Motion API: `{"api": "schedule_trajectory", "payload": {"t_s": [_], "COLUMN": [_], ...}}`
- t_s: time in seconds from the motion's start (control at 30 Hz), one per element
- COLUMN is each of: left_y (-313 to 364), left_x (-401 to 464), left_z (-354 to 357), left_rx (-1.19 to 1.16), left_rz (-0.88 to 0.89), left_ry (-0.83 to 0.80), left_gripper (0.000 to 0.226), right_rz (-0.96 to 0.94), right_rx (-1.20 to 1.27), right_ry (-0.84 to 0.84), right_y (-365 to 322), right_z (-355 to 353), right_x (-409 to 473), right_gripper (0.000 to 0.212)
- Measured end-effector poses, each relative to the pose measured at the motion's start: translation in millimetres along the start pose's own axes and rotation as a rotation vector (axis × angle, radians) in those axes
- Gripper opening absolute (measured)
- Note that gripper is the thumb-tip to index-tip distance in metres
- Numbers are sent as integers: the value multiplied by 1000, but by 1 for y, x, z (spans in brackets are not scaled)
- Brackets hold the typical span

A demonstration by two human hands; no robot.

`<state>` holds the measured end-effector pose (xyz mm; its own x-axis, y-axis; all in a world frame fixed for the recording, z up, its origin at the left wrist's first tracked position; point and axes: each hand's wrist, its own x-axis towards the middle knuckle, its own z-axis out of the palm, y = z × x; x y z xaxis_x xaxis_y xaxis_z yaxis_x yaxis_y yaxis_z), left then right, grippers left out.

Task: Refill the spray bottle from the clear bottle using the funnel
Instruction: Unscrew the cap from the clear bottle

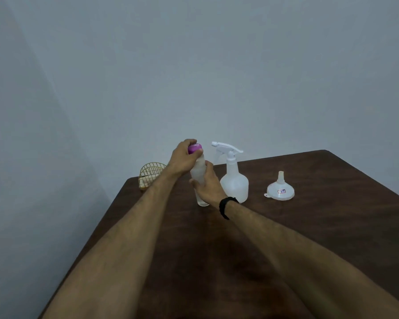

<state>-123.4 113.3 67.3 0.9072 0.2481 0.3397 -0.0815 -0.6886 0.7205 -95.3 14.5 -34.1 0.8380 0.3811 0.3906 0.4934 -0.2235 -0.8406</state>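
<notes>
A tall clear bottle with a purple cap stands upright on the dark wooden table. My left hand is wrapped over the purple cap from the left. Lower down, my right hand grips the bottle's body; a black band sits on that wrist. Just right of the bottle stands the white spray bottle, its trigger head screwed on and its nozzle pointing left. Further right, a white funnel rests upside down on its wide rim, spout up, with a small sticker on it.
A gold wire holder sits at the table's far left corner, partly behind my left forearm. A pale wall rises close behind the table. The table's left edge runs diagonally toward me.
</notes>
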Motion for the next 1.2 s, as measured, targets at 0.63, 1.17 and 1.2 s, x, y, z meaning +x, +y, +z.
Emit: {"api": "schedule_trajectory", "payload": {"t_s": [0.63, 1.17, 1.2], "left_y": [-1, -18, -16], "left_x": [-32, -29, -29], "left_z": [23, -1, -1], "left_rx": [-12, -171, -134], "left_rz": [42, 39, 45], "left_ry": [453, 294, 313], "left_gripper": [66, 79, 83], "right_rz": [-20, -55, -60], "right_rx": [-124, -125, -126], "right_ry": [0, 1, 0], "right_y": [14, 19, 19], "right_z": [7, 5, 5], "right_x": [-15, -15, -14], "right_gripper": [59, 62, 61]}}
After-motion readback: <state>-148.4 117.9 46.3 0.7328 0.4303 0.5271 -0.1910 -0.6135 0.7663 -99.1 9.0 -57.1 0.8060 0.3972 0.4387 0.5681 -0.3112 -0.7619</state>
